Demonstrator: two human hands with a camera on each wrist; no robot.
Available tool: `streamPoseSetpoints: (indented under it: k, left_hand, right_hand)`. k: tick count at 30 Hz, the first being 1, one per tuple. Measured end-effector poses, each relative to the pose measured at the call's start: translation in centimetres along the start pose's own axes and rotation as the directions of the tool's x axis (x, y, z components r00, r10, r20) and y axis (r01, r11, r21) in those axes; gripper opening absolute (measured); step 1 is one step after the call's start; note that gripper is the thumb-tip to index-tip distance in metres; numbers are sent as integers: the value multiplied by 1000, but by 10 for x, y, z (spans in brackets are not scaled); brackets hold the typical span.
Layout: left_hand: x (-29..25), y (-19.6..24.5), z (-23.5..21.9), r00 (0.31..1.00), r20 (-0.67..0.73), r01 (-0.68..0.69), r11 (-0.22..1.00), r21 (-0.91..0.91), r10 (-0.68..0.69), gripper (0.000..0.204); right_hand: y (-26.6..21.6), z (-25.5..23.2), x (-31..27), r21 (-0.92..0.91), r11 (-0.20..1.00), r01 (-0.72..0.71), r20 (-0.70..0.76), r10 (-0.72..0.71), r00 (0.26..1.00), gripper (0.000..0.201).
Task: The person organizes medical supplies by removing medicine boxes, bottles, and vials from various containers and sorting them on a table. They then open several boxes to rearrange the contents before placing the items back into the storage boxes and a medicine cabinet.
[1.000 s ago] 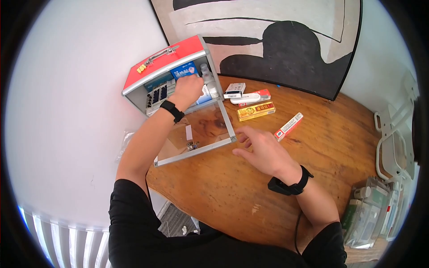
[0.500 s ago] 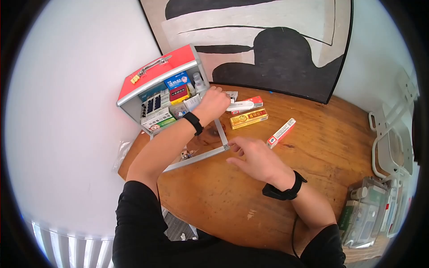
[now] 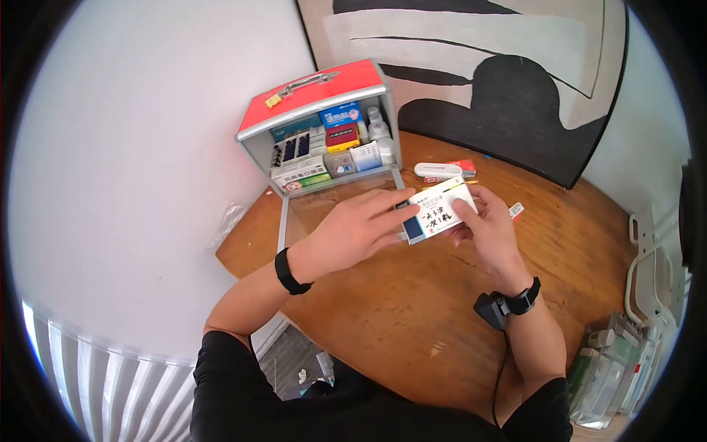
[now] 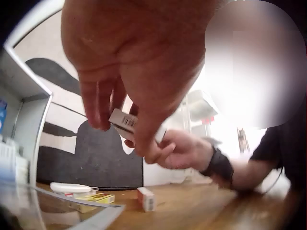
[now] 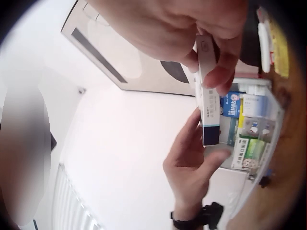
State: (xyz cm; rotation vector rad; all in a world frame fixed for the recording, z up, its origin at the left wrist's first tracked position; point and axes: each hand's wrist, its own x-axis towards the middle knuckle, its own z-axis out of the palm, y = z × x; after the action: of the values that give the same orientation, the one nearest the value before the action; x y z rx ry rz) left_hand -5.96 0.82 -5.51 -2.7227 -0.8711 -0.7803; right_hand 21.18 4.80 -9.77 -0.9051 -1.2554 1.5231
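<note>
White medicine box [image 3: 440,209] with a dark blue end and handwritten marks on its face: held in the air at centre of the head view, above the wooden table [image 3: 412,324], just in front of the open case. Both hands are on it.

Left hand [image 3: 353,230]: fingers curled over the box's left, blue end, thumb beneath; a pinch grip. Left wrist view shows the fingertips closed on a short end bearing a barcode.

Right hand [image 3: 490,228]: fingers wrapped round the right end from behind, thumb on the front face. Right wrist view shows the box [image 5: 207,103] edge-on between both hands.

Step in hand, as I judge it: the box is being held up and checked or turned between 2 hands, not yet placed anywhere. Any next move would call for 1 hand to let go while the other keeps its grip, so the box does not drop.

Surroundings: red-lidded metal case [image 3: 318,92] at upper centre, standing open, packed with small medicine boxes and bottles; its clear front panel [image 3: 331,202] lies flat on the table. Behind the hands, upper right: a white tube-shaped item [image 3: 437,170] and more small cartons, partly hidden. Clear plastic container [image 3: 611,376] at lower right edge. Black-and-white painting [image 3: 515,81] leans against the wall.
</note>
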Motion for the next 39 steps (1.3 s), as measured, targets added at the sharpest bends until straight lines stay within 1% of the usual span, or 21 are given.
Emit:
streamPoseSetpoints:
  k: [1,2,3,4,5,7,8,10,12,14,16,17,19,26,27,28,29,33,35,36,39]
  left_hand:
    - [-2,4,-2,1000,-6,10,1000,5,-10,57]
    - [-4,9,-4,964,50,263,916,-305,-260,57]
    - [-6,12,-5,868,178,476,677,-561,-463,57]
    - [-9,9,-1,836,181,502,588,-634,-519,50]
    - [-10,6,-3,834,176,503,590,-632,-523,50]
    - [-8,1,-8,751,387,658,561,-503,-535,43]
    - [-10,-6,-8,747,389,662,554,-504,-539,43]
    - [-17,-25,-11,833,304,550,756,-354,-463,33]
    - [-19,-51,-26,753,280,657,709,-258,-596,29]
    - [-40,-103,-30,789,95,613,768,-186,-607,27]
    - [-47,-141,-44,640,63,764,625,-158,-766,29]
    - [-51,-159,-47,646,61,759,632,-156,-761,29]
    - [-61,-194,-43,542,-60,830,545,-119,-838,32]
    - [-76,-270,-29,516,-162,853,489,182,-841,39]
    - [-80,-282,-31,542,-135,801,462,380,-829,44]
    - [-77,-281,-35,562,-104,713,417,564,-821,49]
    - [-75,-279,-36,563,-101,711,418,566,-821,49]
    - [-72,-266,-28,536,-130,804,458,379,-834,76]
    - [-67,-266,-32,512,-13,790,465,399,-859,85]
    - [-62,-268,-36,431,56,827,420,374,-900,91]
    - [-59,-271,-38,482,13,728,409,551,-876,93]
  right_hand:
    - [3,4,-1,-6,1000,-1,12,1,1000,40]
    - [8,8,-1,-31,998,62,4,-62,998,35]
    - [11,12,-4,-53,991,122,-3,-123,992,30]
    - [13,18,-7,-61,988,140,48,-137,989,25]
    - [14,23,-10,-78,984,161,107,-152,983,26]
    - [19,31,-17,-119,972,203,148,-184,972,28]
    - [19,31,-17,-121,973,196,151,-177,973,28]
    - [17,31,-20,-243,950,195,156,-160,975,31]
    - [15,29,-20,-286,941,181,143,-144,979,32]
    - [10,28,-21,-337,930,145,112,-113,987,35]
    - [13,26,-19,-370,913,171,126,-133,983,36]
    - [13,25,-18,-407,893,194,143,-147,979,37]
    - [12,27,-20,-423,884,198,149,-148,978,38]
    - [10,29,-22,-488,852,191,166,-124,978,37]
    - [9,28,-22,-487,852,193,163,-128,978,37]
    - [9,28,-22,-496,843,207,171,-139,975,37]
    - [10,29,-22,-503,836,218,181,-145,973,37]
    - [12,30,-22,-514,833,204,178,-129,976,37]
    - [13,30,-22,-528,822,213,185,-134,974,37]
    - [12,30,-23,-529,821,213,185,-133,974,37]
    - [10,32,-23,-543,812,214,191,-128,973,37]
